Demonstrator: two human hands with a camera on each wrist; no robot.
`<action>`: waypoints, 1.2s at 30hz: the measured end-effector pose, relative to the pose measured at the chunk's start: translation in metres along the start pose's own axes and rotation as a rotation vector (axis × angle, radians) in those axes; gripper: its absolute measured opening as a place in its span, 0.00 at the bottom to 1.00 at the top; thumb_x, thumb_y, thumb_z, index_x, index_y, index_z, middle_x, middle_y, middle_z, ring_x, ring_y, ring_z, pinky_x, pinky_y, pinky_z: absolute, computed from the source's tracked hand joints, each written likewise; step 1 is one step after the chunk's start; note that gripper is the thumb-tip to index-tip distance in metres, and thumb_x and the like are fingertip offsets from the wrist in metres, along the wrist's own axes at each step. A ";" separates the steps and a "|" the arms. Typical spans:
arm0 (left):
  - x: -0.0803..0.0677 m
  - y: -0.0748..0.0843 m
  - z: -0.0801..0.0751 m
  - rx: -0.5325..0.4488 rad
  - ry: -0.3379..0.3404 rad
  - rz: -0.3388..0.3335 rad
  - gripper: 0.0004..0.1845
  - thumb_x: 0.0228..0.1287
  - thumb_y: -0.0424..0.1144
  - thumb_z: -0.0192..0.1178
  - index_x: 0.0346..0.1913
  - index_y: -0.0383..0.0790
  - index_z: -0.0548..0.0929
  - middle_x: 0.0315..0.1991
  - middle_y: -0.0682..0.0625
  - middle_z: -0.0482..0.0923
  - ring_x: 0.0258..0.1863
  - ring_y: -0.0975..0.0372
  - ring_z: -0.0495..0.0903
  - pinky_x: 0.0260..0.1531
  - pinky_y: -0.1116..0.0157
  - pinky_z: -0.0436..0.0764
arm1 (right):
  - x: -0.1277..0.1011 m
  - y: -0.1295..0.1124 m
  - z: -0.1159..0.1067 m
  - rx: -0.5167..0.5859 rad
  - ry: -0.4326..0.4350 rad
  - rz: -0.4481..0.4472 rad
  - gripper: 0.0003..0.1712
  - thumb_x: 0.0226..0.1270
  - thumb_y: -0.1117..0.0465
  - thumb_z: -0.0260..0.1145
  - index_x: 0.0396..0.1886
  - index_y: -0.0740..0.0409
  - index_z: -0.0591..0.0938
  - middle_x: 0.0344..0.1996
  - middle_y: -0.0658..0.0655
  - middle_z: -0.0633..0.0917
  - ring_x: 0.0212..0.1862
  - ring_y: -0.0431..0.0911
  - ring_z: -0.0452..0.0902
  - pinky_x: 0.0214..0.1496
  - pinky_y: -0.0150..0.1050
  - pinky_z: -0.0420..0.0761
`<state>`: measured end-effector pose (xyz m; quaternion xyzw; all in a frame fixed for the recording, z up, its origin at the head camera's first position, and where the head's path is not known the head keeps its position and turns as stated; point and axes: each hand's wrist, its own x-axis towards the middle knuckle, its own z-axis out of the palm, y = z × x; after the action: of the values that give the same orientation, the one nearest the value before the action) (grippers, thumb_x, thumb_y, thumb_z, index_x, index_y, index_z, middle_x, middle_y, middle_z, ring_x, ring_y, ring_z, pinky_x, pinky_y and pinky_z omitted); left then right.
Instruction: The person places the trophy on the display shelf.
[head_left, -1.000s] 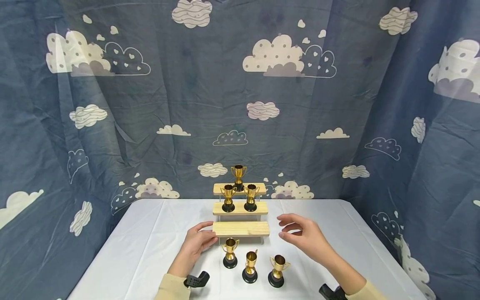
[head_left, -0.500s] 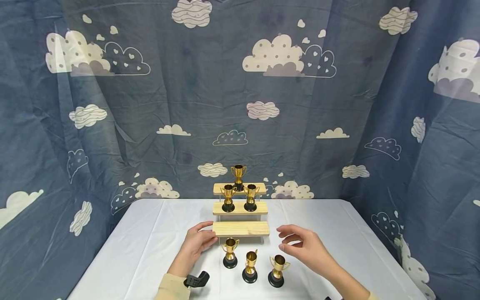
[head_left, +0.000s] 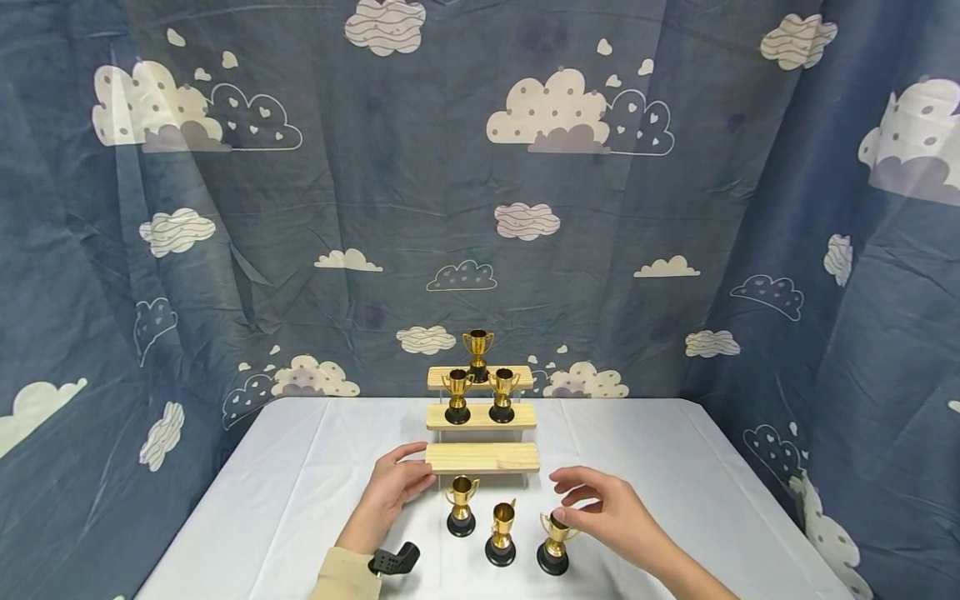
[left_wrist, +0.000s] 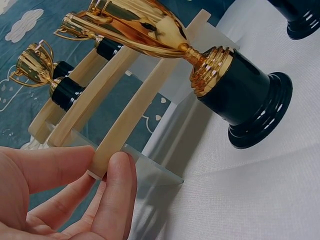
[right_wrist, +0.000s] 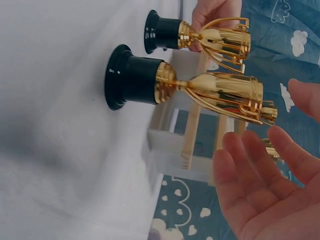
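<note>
- The left hand (head_left: 392,492) pinches the left end of the lowest wooden step (head_left: 482,457) of the tiered stand, thumb and fingers (left_wrist: 115,185) clamped on the board
- The right hand (head_left: 603,512) hovers just over the rightmost trophy (head_left: 555,543) on the counter (head_left: 300,483), fingers (right_wrist: 250,165) loosely curved and released, grasping nothing
- Two more trophies (head_left: 480,525) stand beside it in front of the stand
- Three others sit on the upper steps (head_left: 480,379)
</note>
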<state>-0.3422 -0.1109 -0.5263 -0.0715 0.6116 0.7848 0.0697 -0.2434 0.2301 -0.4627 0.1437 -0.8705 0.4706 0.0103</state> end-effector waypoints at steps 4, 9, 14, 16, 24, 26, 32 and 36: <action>0.002 -0.001 0.000 -0.002 0.006 -0.001 0.29 0.61 0.21 0.61 0.67 0.28 0.72 0.52 0.31 0.77 0.40 0.55 0.86 0.46 0.60 0.88 | -0.002 0.004 0.002 0.007 -0.017 0.004 0.24 0.58 0.54 0.78 0.55 0.50 0.83 0.45 0.51 0.85 0.43 0.49 0.84 0.42 0.39 0.88; 0.003 -0.004 -0.001 0.005 0.002 -0.001 0.29 0.60 0.21 0.62 0.67 0.29 0.73 0.51 0.32 0.79 0.40 0.55 0.86 0.46 0.60 0.88 | -0.005 0.008 0.004 0.020 -0.035 0.013 0.25 0.57 0.54 0.79 0.55 0.49 0.83 0.44 0.51 0.85 0.43 0.50 0.84 0.42 0.39 0.88; 0.002 -0.005 -0.002 0.001 -0.012 0.009 0.30 0.59 0.21 0.62 0.67 0.28 0.73 0.49 0.33 0.79 0.39 0.55 0.86 0.46 0.60 0.88 | -0.008 0.010 0.007 0.020 -0.033 0.002 0.27 0.55 0.52 0.79 0.54 0.49 0.83 0.44 0.54 0.86 0.43 0.51 0.84 0.43 0.39 0.88; 0.003 -0.005 -0.002 0.000 -0.012 0.012 0.30 0.59 0.21 0.62 0.66 0.28 0.73 0.49 0.33 0.80 0.38 0.56 0.86 0.45 0.60 0.88 | -0.009 0.011 0.008 0.020 -0.032 0.002 0.26 0.54 0.52 0.80 0.54 0.49 0.84 0.44 0.55 0.86 0.43 0.51 0.84 0.42 0.39 0.88; 0.003 -0.004 -0.002 0.005 -0.012 0.010 0.29 0.60 0.21 0.63 0.66 0.28 0.73 0.49 0.33 0.80 0.38 0.55 0.86 0.45 0.61 0.88 | -0.008 0.013 0.009 -0.001 -0.034 0.027 0.26 0.54 0.53 0.80 0.53 0.49 0.84 0.40 0.48 0.86 0.43 0.51 0.83 0.41 0.38 0.87; 0.003 -0.004 -0.002 0.005 -0.009 0.007 0.29 0.60 0.21 0.63 0.66 0.28 0.73 0.49 0.33 0.80 0.38 0.55 0.86 0.45 0.61 0.88 | -0.010 0.013 0.010 -0.001 -0.026 0.017 0.25 0.54 0.53 0.80 0.53 0.49 0.84 0.40 0.48 0.86 0.43 0.50 0.83 0.41 0.38 0.87; 0.002 -0.004 -0.002 0.001 -0.013 0.016 0.29 0.60 0.21 0.63 0.66 0.28 0.73 0.48 0.33 0.80 0.38 0.56 0.86 0.45 0.61 0.88 | -0.011 0.015 0.012 0.005 -0.015 -0.001 0.23 0.54 0.53 0.80 0.50 0.49 0.85 0.39 0.47 0.87 0.42 0.49 0.84 0.40 0.38 0.88; 0.002 -0.004 -0.002 -0.001 -0.012 0.013 0.29 0.61 0.21 0.62 0.67 0.28 0.72 0.48 0.33 0.80 0.39 0.55 0.86 0.45 0.61 0.88 | -0.011 0.016 0.013 0.010 -0.033 0.030 0.23 0.55 0.52 0.80 0.49 0.51 0.85 0.38 0.48 0.87 0.42 0.50 0.84 0.40 0.38 0.88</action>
<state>-0.3430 -0.1118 -0.5314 -0.0629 0.6114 0.7859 0.0681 -0.2358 0.2299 -0.4848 0.1383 -0.8703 0.4726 -0.0121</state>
